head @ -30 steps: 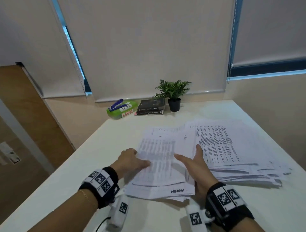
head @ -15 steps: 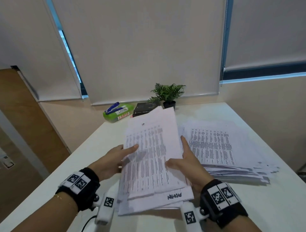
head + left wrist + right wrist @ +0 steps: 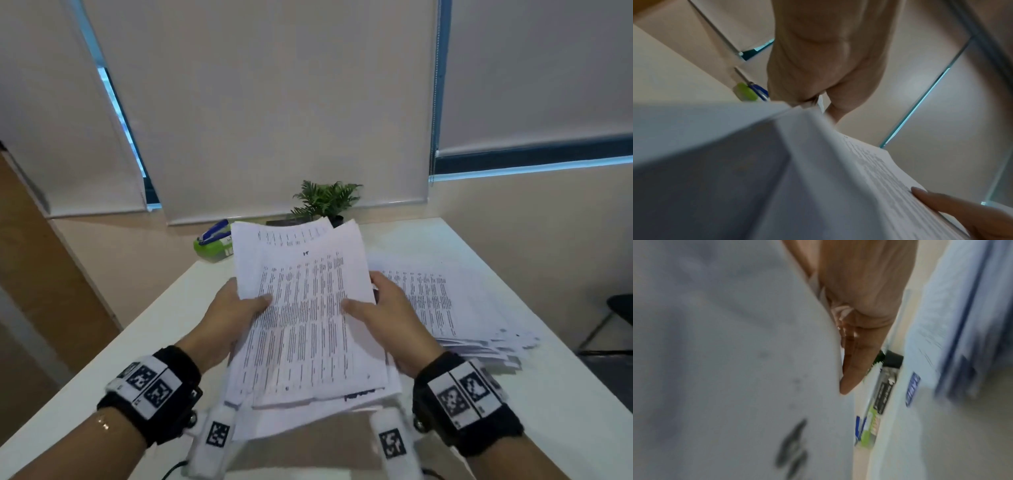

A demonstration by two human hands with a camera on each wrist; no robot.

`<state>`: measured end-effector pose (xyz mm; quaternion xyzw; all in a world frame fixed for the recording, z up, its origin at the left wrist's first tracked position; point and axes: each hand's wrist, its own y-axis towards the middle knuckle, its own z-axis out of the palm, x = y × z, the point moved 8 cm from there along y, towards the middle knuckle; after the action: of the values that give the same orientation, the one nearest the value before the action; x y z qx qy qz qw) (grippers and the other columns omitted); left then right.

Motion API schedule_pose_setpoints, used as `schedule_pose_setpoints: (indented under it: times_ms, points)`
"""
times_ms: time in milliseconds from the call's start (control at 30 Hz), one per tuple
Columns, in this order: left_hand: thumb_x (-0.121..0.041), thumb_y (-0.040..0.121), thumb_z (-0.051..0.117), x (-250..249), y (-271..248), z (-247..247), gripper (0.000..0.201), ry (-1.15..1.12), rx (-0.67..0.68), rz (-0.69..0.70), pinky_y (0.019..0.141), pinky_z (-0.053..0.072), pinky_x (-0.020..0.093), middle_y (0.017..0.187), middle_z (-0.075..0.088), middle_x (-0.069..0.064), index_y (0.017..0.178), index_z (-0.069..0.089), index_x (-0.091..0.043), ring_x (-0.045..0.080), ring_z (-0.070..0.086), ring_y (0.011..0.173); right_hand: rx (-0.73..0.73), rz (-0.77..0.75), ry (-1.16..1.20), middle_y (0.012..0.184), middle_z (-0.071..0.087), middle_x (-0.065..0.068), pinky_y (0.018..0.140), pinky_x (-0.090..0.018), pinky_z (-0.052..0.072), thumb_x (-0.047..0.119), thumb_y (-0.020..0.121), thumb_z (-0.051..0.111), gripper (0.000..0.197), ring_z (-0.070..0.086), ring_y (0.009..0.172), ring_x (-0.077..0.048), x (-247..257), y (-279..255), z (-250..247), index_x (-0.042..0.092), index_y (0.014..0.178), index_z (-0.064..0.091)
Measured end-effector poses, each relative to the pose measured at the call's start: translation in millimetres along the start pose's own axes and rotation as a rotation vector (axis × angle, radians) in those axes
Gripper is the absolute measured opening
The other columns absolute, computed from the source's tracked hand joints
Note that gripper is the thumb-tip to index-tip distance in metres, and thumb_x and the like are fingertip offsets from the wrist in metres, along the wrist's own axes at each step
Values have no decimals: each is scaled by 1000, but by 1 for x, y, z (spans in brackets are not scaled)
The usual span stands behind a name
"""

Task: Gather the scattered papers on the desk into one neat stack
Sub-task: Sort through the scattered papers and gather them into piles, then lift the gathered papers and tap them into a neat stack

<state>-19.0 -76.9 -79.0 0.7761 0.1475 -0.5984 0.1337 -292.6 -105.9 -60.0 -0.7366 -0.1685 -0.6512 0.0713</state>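
A thick bundle of printed papers [image 3: 305, 318] stands tilted up off the white desk [image 3: 445, 246], its near edge low over the desk front. My left hand [image 3: 236, 308] grips its left side, thumb on the printed face. My right hand [image 3: 376, 308] grips its right side, thumb on the face too. A second spread pile of printed papers [image 3: 445, 308] lies fanned on the desk to the right. In the left wrist view the bundle [image 3: 797, 162] fills the lower half under my left hand [image 3: 824, 65]. The blurred right wrist view shows my right hand's fingers [image 3: 855, 361] behind the sheets [image 3: 725, 369].
At the desk's back edge stand a small potted plant [image 3: 325, 200] and a green box with a blue stapler [image 3: 214, 240] on it. Roller blinds cover the windows behind. A dark chair [image 3: 613, 315] sits beyond the desk's right side.
The bundle lay flat under my hands a second ago. Both hands took hold of its sides and tipped it up toward upright.
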Motion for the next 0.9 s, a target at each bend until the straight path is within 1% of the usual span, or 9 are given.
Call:
schedule_pose_setpoints:
  times_ms: [267,367,433,500,533,667,733,833,900]
  points:
    - [-9,104,66,-56,47,120,32,-99,117,83,101,59,54,127,77,7,136,64,-10,30,75,113,-219,80,-193,109,76,-1,73,-28,54,3,93,70,23,72,95,-19,3,26,-117,11,114,72]
    - [-14,99,72,-45,64,157,14,-5,124,37,100,60,53,121,77,9,112,69,-15,31,74,110,-277,185,-350,93,71,-3,66,-29,48,8,92,71,4,67,87,-26,-20,39,-149,8,93,67]
    - [-34,88,74,-31,69,170,19,346,120,-14,94,63,47,112,76,9,93,64,-19,30,73,102,-209,338,-660,104,64,-8,78,-34,49,31,93,72,28,61,102,-30,-46,52,-165,6,101,61]
    - [-54,79,70,-12,66,178,39,725,188,-79,87,64,41,103,75,9,87,63,-16,30,73,92,-128,476,-912,111,61,-11,87,-36,49,52,94,66,48,59,108,-32,-66,58,-177,7,105,59]
    - [-61,81,69,-3,63,182,47,793,229,-105,82,63,37,97,75,7,86,63,-15,28,73,87,-99,508,-914,101,61,-10,81,-34,48,56,94,64,50,61,98,-30,-73,59,-180,7,97,59]
    - [-60,75,78,13,56,194,57,543,209,-137,62,56,35,82,72,6,95,71,-7,25,70,74,-92,494,-824,71,58,-5,59,-29,40,47,97,64,47,55,63,-21,-84,69,-174,9,70,56]
    - [-54,71,85,14,55,197,61,413,207,-170,69,63,43,91,76,14,101,72,-2,29,75,84,-76,479,-753,70,56,-6,55,-28,38,35,96,67,40,52,59,-20,-85,74,-164,8,69,56]
    - [-42,81,89,16,60,171,56,460,175,-192,69,61,35,97,73,9,113,69,-1,23,71,84,-58,482,-697,74,58,-5,54,-27,37,36,94,69,36,52,60,-20,-87,78,-158,6,77,58]
    - [-57,78,87,22,65,142,55,636,150,-211,77,60,32,99,74,6,103,70,-10,25,71,90,-48,487,-801,74,61,-3,60,-29,40,41,91,69,38,55,68,-21,-90,77,-160,9,77,57]
